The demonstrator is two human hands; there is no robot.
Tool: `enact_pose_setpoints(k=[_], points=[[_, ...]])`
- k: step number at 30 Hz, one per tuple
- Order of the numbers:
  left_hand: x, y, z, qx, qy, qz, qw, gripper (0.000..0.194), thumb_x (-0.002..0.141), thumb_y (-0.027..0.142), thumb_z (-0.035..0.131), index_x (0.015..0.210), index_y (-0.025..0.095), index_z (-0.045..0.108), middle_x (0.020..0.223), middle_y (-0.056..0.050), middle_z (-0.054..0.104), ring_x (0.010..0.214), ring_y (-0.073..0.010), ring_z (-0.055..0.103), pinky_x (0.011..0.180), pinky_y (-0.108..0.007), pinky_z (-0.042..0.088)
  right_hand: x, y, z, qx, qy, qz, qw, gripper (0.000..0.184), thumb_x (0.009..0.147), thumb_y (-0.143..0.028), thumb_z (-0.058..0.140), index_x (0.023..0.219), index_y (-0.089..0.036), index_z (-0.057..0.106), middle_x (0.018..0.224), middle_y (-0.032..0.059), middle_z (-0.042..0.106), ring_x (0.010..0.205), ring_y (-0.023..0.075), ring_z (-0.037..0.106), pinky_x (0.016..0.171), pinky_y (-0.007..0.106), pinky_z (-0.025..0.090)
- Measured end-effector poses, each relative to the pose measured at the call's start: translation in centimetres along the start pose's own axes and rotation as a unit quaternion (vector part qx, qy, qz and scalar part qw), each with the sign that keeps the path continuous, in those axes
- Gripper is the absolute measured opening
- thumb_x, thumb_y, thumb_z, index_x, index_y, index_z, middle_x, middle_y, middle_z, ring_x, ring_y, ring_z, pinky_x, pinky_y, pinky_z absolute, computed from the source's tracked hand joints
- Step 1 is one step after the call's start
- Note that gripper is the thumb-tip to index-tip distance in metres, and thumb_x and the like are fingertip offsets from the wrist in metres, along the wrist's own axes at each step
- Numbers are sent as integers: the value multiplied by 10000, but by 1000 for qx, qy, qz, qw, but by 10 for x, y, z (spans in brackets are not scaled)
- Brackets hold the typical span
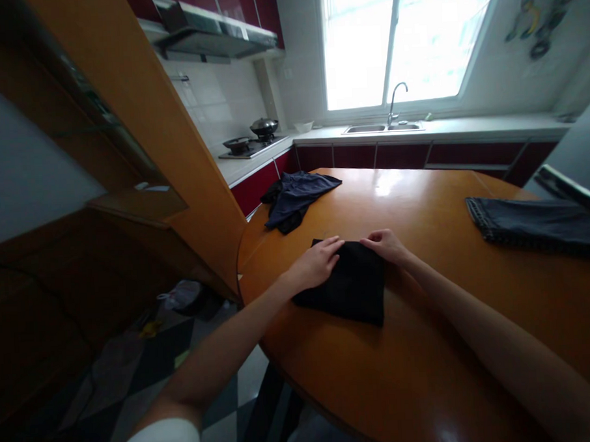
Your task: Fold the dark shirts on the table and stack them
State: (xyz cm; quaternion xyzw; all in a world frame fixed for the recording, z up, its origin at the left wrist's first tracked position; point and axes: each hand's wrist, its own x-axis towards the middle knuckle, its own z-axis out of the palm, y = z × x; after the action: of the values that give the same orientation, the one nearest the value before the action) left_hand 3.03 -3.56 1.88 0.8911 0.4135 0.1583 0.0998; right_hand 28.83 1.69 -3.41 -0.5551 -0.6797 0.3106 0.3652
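Note:
A black folded garment [351,287] lies flat on the wooden table [427,345] in front of me; its exact kind does not show. My left hand [321,262] rests on its upper left part, fingers stretched out over the cloth. At the far right corner, my right hand [386,245] pinches the garment's edge between thumb and fingers. Beyond my left hand lies a loose heap of dark blue and black clothes [296,198]. To the right sits a stack of folded jeans [534,223].
A wooden cabinet frame [210,185] stands close along the table's left side. Behind the table runs a white counter [491,124] with a sink [369,129] and a stove [257,146] bearing pans. Bags [181,296] lie on the checkered floor at left.

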Motion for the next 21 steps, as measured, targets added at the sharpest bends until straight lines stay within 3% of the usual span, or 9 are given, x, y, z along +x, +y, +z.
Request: enact_pose_setpoints(k=[3,5,8,11,14,16,18,21], points=[[3,18,22,50,-69,43,995,539,1049,389,382,1565,251,311,1640,-81,269,1515,-264,223,1208,-508,203,-3,-2,1,-7,12,-1,1000,386,768,-513,610,657,-154,699,586,21,656,559,140,554,501,237,387],[-3,16,30,73,-97,19,992,606,1050,478,348,1599,272,195,1664,-71,178,1533,-286,142,1204,-562,155,-4,-3,3,-17,25,3,1000,366,769,-501,625,659,-160,698,583,24,658,576,150,569,516,240,401],[-11,7,33,89,-116,-24,989,672,1036,572,303,1608,249,161,1669,-65,121,1541,-290,88,1212,-564,109,-3,-6,5,-33,50,16,998,323,783,-475,638,682,-175,697,625,37,675,642,175,609,590,261,449],[-12,2,33,110,-129,-39,985,694,1029,597,285,1607,227,177,1669,-69,93,1543,-295,56,1211,-568,89,-12,-18,7,-72,115,5,991,262,828,-423,608,807,-182,707,808,79,708,804,224,646,763,341,496],[-9,3,35,123,-129,-41,983,696,1030,598,274,1607,223,174,1668,-74,96,1542,-295,59,1210,-565,95,-46,-37,10,-131,190,-94,969,281,892,-377,550,1047,-191,691,1097,130,676,1080,283,600,972,464,452],[-8,4,36,124,-128,-42,983,698,1027,607,269,1607,229,179,1668,-73,105,1542,-296,62,1210,-564,101,-84,-48,14,-136,164,-169,962,347,919,-377,536,1199,-203,644,1252,142,618,1212,290,535,1048,489,416],[-8,4,37,118,-126,-39,984,698,1025,611,271,1605,232,186,1669,-72,109,1542,-297,64,1211,-561,101,-125,-56,19,-149,82,-230,958,513,885,-392,593,1362,-209,549,1409,148,524,1343,304,436,1119,505,365],[-9,2,37,104,-118,-33,987,696,1023,602,300,1601,224,208,1668,-81,121,1541,-298,77,1212,-557,87,-169,-59,27,-193,2,-246,950,793,797,-388,678,1517,-235,384,1570,132,358,1460,344,276,1179,564,273]])
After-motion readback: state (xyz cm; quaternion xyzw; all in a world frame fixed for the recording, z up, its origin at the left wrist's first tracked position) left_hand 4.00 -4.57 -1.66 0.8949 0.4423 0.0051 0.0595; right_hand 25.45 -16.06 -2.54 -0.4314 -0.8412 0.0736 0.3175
